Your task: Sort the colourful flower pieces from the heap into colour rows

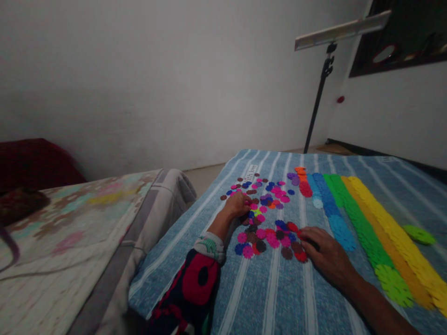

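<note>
Many small scalloped plastic discs lie loose on a blue striped cloth [240, 298]. Over the mixed pile is my left hand [238, 205], its fingers curled and closed at the edge of a pink disc [247, 201]; its fingertips are partly hidden. My right hand [323, 249] rests at the near right side of the pile, fingers stretched loosely towards a red disc [292, 227] and apart from the thumb. Between the hands lie more pink discs [271, 238], with brown, blue and black ones. A yellow-green disc [257, 211] shows beside my left fingertips.
To the right run overlapping rows of yellow discs [380, 218], green discs [363, 228] and blue discs [328, 200], plus a short orange-red row [304, 184]. A bed with a patterned cover [87, 223] stands left. Behind is a stand with a light panel [342, 31].
</note>
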The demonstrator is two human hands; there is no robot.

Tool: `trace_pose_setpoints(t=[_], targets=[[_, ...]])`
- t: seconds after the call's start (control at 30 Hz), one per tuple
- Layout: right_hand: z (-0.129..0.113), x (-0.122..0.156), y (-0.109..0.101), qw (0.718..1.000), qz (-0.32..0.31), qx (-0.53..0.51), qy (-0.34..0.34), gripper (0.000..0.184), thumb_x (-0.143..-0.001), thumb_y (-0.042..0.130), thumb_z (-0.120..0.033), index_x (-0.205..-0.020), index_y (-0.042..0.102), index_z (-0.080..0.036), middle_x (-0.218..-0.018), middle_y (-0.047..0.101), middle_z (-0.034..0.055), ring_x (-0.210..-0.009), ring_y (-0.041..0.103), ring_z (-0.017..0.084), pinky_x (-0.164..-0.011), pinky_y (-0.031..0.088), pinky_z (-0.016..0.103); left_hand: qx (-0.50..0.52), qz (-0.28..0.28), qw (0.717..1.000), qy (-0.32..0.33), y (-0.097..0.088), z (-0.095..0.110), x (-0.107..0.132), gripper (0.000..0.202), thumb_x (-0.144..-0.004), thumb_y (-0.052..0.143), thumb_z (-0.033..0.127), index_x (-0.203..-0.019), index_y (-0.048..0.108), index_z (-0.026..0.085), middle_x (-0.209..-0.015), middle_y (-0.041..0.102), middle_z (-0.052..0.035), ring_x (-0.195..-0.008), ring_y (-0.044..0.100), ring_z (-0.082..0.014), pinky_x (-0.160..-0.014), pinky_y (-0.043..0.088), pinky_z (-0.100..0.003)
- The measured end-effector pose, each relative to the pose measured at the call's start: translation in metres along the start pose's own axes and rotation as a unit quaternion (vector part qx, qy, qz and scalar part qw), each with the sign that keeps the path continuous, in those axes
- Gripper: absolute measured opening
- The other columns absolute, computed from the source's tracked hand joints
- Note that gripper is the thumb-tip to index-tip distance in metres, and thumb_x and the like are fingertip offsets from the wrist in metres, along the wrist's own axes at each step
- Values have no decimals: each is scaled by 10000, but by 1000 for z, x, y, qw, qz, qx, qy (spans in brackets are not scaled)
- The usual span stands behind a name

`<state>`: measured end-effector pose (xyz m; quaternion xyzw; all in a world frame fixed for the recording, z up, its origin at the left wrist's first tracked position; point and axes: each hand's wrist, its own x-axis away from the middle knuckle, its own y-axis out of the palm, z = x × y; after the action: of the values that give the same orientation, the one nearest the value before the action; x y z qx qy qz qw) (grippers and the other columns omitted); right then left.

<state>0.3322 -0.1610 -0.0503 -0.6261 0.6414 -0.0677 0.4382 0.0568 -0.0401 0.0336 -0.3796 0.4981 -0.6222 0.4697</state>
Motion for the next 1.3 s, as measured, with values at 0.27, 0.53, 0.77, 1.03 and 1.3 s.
trace_pose_setpoints(t=[0.27, 0.53, 0.77, 1.03, 1.3], targets=[[-1, 0, -1, 1000, 0, -5, 5, 208, -853, 500, -302, -884, 696, -238, -1003, 717, 74, -963, 647, 250, -867, 512, 417, -12, -23, 999, 27, -6, 3, 4, 169, -738, 598, 175, -769, 761, 210, -715, 700, -22, -725, 617, -171, -667, 427, -244], [-1, 0, -2, 1000, -13, -1, 4, 199, -864, 498, -279, -903, 686, -228, -1027, 706, 78, -985, 634, 252, -878, 495, 419, -53, 13, 998, 17, 7, -1, -2, 325, -895, 466, 309, -791, 741, 170, -809, 695, -90, -773, 627, -195, -703, 437, -278], [-1, -1, -3, 1000, -12, -4, 3, 195, -860, 513, -261, -927, 694, -228, -1000, 704, 64, -976, 632, 236, -875, 491, 392, -29, 78, 996, -33, 16, -8, -8, 295, -923, 420, 248, -889, 700, 164, -969, 691, -96, -915, 617, -198, -804, 439, -280], [0, -4, -3, 1000, 10, 12, 7, 185, -885, 497, -233, -910, 679, -212, -956, 698, 62, -927, 630, 219, -837, 483, 351, 133, 59, 980, 138, 23, 40, -1, 268, -914, 421, 225, -731, 603, 155, -743, 611, -17, -707, 540, -131, -680, 403, -235], [-5, -7, -5, 999, 23, 37, 23, 140, -883, 503, -200, -880, 642, -210, -897, 676, 53, -882, 610, 222, -811, 453, 344, 81, -23, 972, 222, 37, 108, 14, 247, -899, 454, 224, -785, 658, 142, -780, 620, -38, -728, 540, -143, -693, 400, -248]])
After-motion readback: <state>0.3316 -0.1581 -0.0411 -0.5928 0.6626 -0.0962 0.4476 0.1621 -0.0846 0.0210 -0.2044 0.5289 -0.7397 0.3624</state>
